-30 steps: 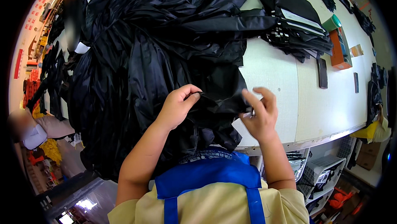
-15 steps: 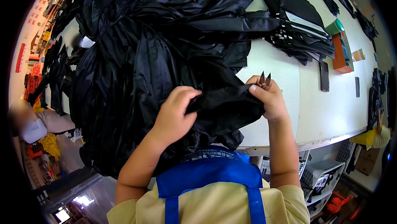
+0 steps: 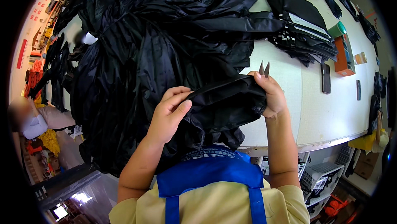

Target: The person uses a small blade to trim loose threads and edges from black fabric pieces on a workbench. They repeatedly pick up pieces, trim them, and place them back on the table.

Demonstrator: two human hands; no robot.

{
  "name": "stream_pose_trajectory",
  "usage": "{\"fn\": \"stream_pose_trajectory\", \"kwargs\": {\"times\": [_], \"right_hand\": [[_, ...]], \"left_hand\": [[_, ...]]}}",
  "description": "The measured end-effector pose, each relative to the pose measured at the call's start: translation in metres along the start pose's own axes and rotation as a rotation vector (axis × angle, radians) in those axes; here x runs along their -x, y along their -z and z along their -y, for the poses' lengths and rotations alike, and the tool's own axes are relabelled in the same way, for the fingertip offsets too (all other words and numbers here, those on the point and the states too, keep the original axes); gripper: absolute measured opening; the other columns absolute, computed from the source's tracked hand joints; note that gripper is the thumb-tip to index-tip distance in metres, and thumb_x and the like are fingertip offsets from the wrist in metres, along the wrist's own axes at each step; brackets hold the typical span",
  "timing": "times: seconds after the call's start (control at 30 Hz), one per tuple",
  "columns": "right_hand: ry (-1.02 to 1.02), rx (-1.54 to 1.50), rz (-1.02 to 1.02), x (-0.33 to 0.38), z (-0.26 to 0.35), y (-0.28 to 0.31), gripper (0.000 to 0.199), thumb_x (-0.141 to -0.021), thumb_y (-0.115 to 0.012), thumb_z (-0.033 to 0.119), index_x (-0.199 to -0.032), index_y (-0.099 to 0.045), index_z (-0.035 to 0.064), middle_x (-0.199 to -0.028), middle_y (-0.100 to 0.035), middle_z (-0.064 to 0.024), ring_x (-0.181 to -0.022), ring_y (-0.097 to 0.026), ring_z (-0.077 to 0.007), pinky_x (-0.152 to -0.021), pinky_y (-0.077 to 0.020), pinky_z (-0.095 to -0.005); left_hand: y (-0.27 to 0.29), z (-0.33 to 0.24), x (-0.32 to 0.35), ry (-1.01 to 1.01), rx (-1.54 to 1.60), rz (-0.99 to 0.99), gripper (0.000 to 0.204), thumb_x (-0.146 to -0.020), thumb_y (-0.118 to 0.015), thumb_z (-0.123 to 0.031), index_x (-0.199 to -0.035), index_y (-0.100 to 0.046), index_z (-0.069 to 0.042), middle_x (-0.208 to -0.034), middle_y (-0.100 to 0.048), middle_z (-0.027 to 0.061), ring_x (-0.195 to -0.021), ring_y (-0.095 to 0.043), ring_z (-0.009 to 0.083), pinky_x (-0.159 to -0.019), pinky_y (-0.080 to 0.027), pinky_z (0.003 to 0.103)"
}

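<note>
Now you have the black cloth [image 3: 231, 106] stretched between your hands, just off the middle of your view toward 3 o'clock, with its upper edge rising toward your right hand [image 3: 273, 96]. The fingers there grip that edge, and two pointed blades [image 3: 266, 69] stick up past them toward 12 o'clock, slightly parted. Your left hand [image 3: 166, 114] is at the other end, toward 9 o'clock, thumb apart from the fingers and against the cloth; whether they pinch it can't be made out.

To handle it well, I'd draw the edge evenly taut, so that a fold doesn't hide part of it. Let the thumb and forefinger carry the cloth, and point the blades away from both it and your left hand; a slip could nick the fabric. Lift the cloth a little clear of the pile [image 3: 124, 75], which spreads from 8 to 12 o'clock in the same black and could easily snag or confuse you.

As for writing, your blue apron [image 3: 211, 176] at 6 o'clock bears pale lettering along its upper edge, bent and too small to read surely. The stack [image 3: 304, 7] on the bench [image 3: 285, 108] at 2 o'clock shows white strips, perhaps labels. Red characters run down the wall [image 3: 31, 32] at 10 o'clock. No brand can be made out.
</note>
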State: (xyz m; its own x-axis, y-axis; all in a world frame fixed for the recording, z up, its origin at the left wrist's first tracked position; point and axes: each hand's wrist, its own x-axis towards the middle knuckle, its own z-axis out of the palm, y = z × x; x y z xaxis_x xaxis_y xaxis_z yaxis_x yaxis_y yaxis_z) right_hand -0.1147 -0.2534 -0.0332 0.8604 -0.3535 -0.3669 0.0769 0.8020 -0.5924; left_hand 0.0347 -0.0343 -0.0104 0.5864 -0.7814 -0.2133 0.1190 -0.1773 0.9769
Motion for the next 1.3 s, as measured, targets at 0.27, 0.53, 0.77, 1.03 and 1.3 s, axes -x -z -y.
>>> {"fn": "stream_pose_trajectory", "kwargs": {"times": [0.27, 0.53, 0.77, 1.03, 1.3], "right_hand": [[-0.068, 0.132, 0.122, 0.001, 0.002, -0.029, 0.029, -0.092, -0.055, 0.026, -0.101, -0.06, -0.0009, -0.091, -0.066, -0.0088, -0.081, -0.065, -0.0149, -0.075, -0.0514, -0.0264], [0.412, 0.315, -0.085, 0.008, -0.007, -0.029, 0.026, -0.09, -0.056, 0.024, -0.102, -0.057, 0.0007, -0.074, -0.05, 0.0033, -0.062, -0.044, -0.0036, -0.056, -0.0363, -0.0194], [0.347, 0.375, -0.049, 0.032, -0.02, -0.012, 0.025, -0.081, -0.064, 0.005, -0.105, -0.056, 0.0009, -0.077, -0.051, 0.0039, -0.069, -0.045, -0.0036, -0.062, -0.0372, -0.0181], [0.392, 0.454, 0.086, 0.029, -0.006, -0.012, 0.016, -0.082, -0.065, 0.006, -0.097, -0.059, 0.0054, -0.079, -0.052, 0.0028, -0.07, -0.043, -0.0046, -0.065, -0.0358, -0.0189], [1.344, 1.537, -0.155, 0.041, -0.008, -0.041, 0.029, -0.06, -0.079, 0.014, -0.086, -0.067, 0.0093, -0.079, -0.056, -0.0028, -0.062, -0.052, -0.0196, -0.052, -0.0403, -0.0295]], "left_hand": [[-0.023, -0.039, -0.009, -0.576, -0.736, 0.01, 0.078, -0.067, -0.075, -0.013, -0.135, -0.039, -0.001, -0.134, -0.041, 0.0159, -0.122, -0.042, 0.03, -0.101, -0.034, 0.038], [-0.042, -0.042, -0.057, -0.416, -0.553, 0.148, 0.029, -0.071, -0.074, -0.005, -0.098, -0.063, -0.002, -0.098, -0.063, 0.0075, -0.089, -0.061, 0.0211, -0.08, -0.047, 0.027], [-0.029, -0.054, -0.056, -0.128, -0.153, 0.24, 0.007, -0.08, -0.052, 0.001, -0.086, -0.053, -0.004, -0.089, -0.054, -0.0003, -0.082, -0.051, 0.0064, -0.079, -0.043, 0.024], [-0.028, -0.05, -0.049, -0.066, 0.102, 0.455, 0.015, -0.077, -0.053, 0.002, -0.09, -0.055, -0.005, -0.09, -0.057, 0.0035, -0.087, -0.054, 0.0111, -0.085, -0.042, 0.026], [-0.038, -0.043, -0.038, -0.031, 0.124, 0.292, 0.012, -0.084, -0.054, 0.0, -0.095, -0.053, -0.006, -0.088, -0.05, -0.0034, -0.076, -0.045, 0.0038, -0.072, -0.038, 0.019]]}}
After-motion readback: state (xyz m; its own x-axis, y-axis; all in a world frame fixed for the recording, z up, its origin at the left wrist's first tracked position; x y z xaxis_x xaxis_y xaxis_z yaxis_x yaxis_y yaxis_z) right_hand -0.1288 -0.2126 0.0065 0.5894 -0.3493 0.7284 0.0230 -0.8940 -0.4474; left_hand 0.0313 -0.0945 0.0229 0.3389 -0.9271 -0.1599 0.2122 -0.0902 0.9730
